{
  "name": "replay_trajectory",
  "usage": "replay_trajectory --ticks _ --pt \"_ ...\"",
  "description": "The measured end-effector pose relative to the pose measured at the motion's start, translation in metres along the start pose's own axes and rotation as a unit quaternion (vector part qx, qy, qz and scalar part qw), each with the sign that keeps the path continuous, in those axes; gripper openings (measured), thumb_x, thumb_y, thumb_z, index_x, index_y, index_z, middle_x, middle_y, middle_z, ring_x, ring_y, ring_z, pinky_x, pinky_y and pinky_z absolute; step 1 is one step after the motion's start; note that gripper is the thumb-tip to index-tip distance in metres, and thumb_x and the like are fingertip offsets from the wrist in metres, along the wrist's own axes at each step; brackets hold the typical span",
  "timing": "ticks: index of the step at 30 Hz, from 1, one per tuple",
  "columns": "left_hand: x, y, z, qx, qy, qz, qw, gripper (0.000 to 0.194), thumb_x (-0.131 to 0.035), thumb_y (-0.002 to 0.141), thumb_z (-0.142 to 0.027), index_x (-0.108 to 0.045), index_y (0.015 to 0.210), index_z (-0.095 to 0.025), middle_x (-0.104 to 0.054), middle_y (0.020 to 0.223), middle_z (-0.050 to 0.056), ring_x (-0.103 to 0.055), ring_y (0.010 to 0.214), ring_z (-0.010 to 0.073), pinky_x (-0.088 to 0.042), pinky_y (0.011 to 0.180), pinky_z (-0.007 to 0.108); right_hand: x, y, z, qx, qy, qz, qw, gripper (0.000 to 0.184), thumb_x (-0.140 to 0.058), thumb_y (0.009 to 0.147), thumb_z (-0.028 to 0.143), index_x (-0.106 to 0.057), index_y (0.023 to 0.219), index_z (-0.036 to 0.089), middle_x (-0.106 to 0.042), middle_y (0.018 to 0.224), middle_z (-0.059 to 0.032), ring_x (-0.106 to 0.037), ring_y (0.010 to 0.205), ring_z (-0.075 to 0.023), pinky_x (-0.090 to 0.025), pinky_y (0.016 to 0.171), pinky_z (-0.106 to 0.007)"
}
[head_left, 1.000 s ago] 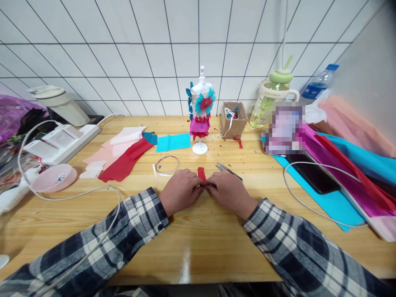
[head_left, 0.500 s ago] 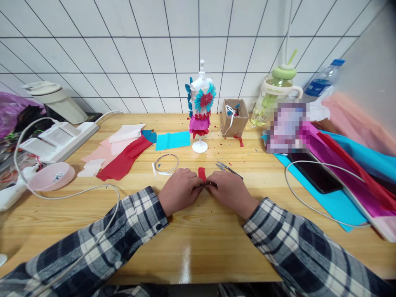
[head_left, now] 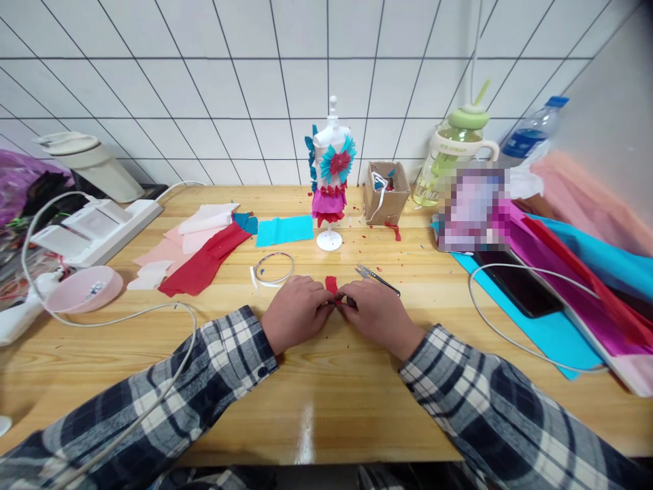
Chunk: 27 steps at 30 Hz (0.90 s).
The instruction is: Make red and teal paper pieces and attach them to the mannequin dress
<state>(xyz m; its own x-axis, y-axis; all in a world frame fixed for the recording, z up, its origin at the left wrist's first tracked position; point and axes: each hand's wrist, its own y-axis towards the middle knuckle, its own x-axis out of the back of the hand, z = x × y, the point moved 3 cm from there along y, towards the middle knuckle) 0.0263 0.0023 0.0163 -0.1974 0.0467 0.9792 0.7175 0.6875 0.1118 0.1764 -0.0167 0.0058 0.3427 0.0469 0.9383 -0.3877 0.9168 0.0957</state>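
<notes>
Both hands meet over the middle of the table, fingertips pinched on a small strip of red crepe paper (head_left: 331, 284). My left hand (head_left: 298, 309) grips its near end from the left; my right hand (head_left: 380, 314) pinches it from the right. The strip's far end sticks out beyond the fingers, and its near end is hidden by them. Just past my right hand lies a pair of thread snips (head_left: 376, 278). Beyond my left hand rests a coil of wire (head_left: 274, 268). Farther back stands a small white dress-form (head_left: 330, 167) wearing paper ruffles and a blue-and-red flower.
A small cardboard box (head_left: 386, 197) holds scraps beside the dress-form. Blue (head_left: 284, 231) and red paper (head_left: 204, 262) lie at left, near a pink bowl (head_left: 86, 289) and a power strip (head_left: 115, 235). At right are a black phone (head_left: 520, 284), coloured sheets and a drink bottle (head_left: 456, 150).
The fingers have shifted slightly at the red strip, with a bit more of my right fingers curled over it. The camera view has tilted a little; other things stay put.
</notes>
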Motion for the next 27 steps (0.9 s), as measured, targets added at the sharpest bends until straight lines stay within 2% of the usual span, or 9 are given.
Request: replay_trajectory --ticks 13,19,27 --pt "0.0004 0.0003 0.0013 0.022 0.005 -0.008 1.000 0.019 -0.051 0.088 -0.030 -0.068 0.090 -0.022 -0.067 0.077 0.005 -0.059 0.079 0.0216 -0.040 0.072 0.036 0.0000 0.0009 0.0002 -0.004 -0.001 0.006 1.000 0.011 -0.053 0.088 0.026 -0.063 0.085 0.022 -0.068 0.085 -0.0008 -0.060 0.083 -0.0169 -0.040 0.073 -0.029" --pt "-0.0006 0.0002 0.0013 0.013 0.012 -0.002 1.000 0.018 -0.052 0.087 -0.028 -0.069 0.091 -0.024 -0.067 0.077 0.004 -0.058 0.077 0.0217 -0.038 0.070 0.036 -0.0004 -0.0004 -0.0003 -0.009 0.004 0.001 1.000 0.014 -0.051 0.090 0.028 -0.063 0.093 0.023 -0.068 0.088 -0.0016 -0.061 0.085 -0.0171 -0.040 0.072 -0.028" --pt "0.0008 0.0001 0.0002 0.026 0.002 -0.011 1.000 0.018 -0.053 0.087 -0.031 -0.068 0.091 -0.022 -0.067 0.078 0.004 -0.058 0.078 0.0218 -0.039 0.070 0.036 -0.0018 -0.0003 -0.0019 -0.006 -0.005 0.012 1.000 0.015 -0.051 0.089 0.027 -0.066 0.091 0.023 -0.067 0.086 -0.0014 -0.060 0.085 -0.0166 -0.040 0.072 -0.028"
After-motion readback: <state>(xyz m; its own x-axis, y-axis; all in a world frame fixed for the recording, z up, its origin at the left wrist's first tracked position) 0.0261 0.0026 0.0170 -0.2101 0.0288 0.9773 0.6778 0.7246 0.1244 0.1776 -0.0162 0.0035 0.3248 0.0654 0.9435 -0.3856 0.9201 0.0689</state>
